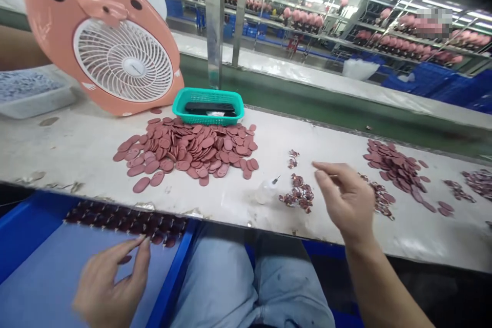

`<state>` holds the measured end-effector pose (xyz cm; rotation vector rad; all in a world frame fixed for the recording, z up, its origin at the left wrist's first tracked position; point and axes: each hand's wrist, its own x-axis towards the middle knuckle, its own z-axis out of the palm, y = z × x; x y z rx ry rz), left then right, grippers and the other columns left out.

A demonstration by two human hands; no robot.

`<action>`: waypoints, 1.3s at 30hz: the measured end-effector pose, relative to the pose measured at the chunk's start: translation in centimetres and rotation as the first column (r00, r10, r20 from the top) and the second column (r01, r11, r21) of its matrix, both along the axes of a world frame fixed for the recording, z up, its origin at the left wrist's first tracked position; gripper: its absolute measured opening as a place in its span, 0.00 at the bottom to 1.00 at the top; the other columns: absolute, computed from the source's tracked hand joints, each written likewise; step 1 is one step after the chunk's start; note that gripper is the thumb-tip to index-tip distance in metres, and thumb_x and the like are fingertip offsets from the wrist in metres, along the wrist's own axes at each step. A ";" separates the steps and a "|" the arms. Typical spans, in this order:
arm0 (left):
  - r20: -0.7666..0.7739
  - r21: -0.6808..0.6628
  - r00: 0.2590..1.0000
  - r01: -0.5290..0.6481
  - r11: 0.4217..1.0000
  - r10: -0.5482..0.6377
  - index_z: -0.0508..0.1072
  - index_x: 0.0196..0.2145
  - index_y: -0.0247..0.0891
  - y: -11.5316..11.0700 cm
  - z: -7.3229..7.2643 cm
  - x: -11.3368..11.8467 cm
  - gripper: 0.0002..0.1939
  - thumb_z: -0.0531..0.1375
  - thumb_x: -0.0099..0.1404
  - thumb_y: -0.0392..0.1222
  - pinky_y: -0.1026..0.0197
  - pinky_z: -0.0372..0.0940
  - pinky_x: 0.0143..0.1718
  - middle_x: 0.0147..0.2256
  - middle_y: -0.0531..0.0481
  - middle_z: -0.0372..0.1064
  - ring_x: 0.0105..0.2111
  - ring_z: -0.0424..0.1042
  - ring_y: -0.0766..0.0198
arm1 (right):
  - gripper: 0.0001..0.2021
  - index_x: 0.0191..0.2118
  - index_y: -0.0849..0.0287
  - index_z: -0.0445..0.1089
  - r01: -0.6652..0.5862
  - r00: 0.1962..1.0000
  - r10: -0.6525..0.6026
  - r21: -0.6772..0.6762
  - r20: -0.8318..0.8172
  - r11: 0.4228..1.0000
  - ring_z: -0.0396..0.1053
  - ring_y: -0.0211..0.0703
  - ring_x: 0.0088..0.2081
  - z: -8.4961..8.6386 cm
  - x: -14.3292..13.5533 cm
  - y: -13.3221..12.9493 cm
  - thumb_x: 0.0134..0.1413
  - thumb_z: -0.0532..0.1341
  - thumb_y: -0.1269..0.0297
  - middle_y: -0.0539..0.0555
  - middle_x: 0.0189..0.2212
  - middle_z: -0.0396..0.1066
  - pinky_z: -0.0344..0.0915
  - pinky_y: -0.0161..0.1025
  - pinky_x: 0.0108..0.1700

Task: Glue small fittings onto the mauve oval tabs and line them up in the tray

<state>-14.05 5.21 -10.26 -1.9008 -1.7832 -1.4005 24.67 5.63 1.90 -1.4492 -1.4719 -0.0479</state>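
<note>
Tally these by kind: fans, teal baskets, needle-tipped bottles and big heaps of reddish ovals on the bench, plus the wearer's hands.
Fan: 1
Teal basket: 1
Needle-tipped bottle: 1
Big heaps of reddish ovals: 2
Left hand and right hand: 2
Total: 7

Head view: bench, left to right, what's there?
Tub → fan → green basket → clear bottle → small brown parts → right hand → right disc pile.

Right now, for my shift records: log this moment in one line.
left hand: over blue bin; right hand: beside brown-white pieces; oval discs: heaped by green basket
</note>
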 end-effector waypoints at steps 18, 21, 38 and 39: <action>-0.138 -0.395 0.775 0.528 0.752 -0.617 0.77 0.52 0.48 3.4 6.3 10.8 0.17 0.65 0.65 0.46 0.43 0.46 0.56 0.49 0.48 0.79 0.49 0.72 0.48 | 0.16 0.51 0.58 0.66 -0.205 0.960 0.140 -0.271 -0.241 0.940 0.66 0.57 0.48 -6.6 -5.8 -0.9 0.60 0.61 0.57 0.61 0.45 0.70 0.62 0.56 0.52; 0.358 -0.362 0.726 0.688 0.630 -0.587 0.82 0.40 0.53 1.7 5.5 10.6 0.08 0.64 0.66 0.42 0.46 0.43 0.55 0.40 0.53 0.82 0.40 0.73 0.55 | 0.16 0.52 0.57 0.60 -0.315 0.890 0.205 -0.223 -0.407 0.923 0.68 0.49 0.39 -6.6 -5.8 -2.0 0.63 0.54 0.55 0.57 0.41 0.68 0.67 0.49 0.43; 0.931 -0.025 -0.051 0.979 0.203 0.363 0.82 0.30 0.33 -5.7 5.8 12.6 0.25 0.73 0.47 0.61 0.65 0.65 0.31 0.26 0.46 0.74 0.26 0.68 0.67 | 0.22 0.37 0.56 0.62 -0.929 0.238 0.268 -0.138 -0.934 0.344 0.69 0.36 0.23 -4.0 -8.9 -4.9 0.45 0.74 0.53 0.46 0.26 0.69 0.67 0.34 0.27; 0.936 -0.024 -0.037 0.985 0.168 0.350 0.82 0.29 0.34 -5.6 5.7 12.3 0.25 0.74 0.45 0.59 0.66 0.65 0.31 0.26 0.46 0.76 0.25 0.69 0.67 | 0.22 0.37 0.56 0.63 -0.921 0.268 0.278 -0.161 -0.922 0.355 0.69 0.36 0.24 -3.8 -8.9 -4.9 0.46 0.74 0.54 0.46 0.26 0.69 0.67 0.34 0.27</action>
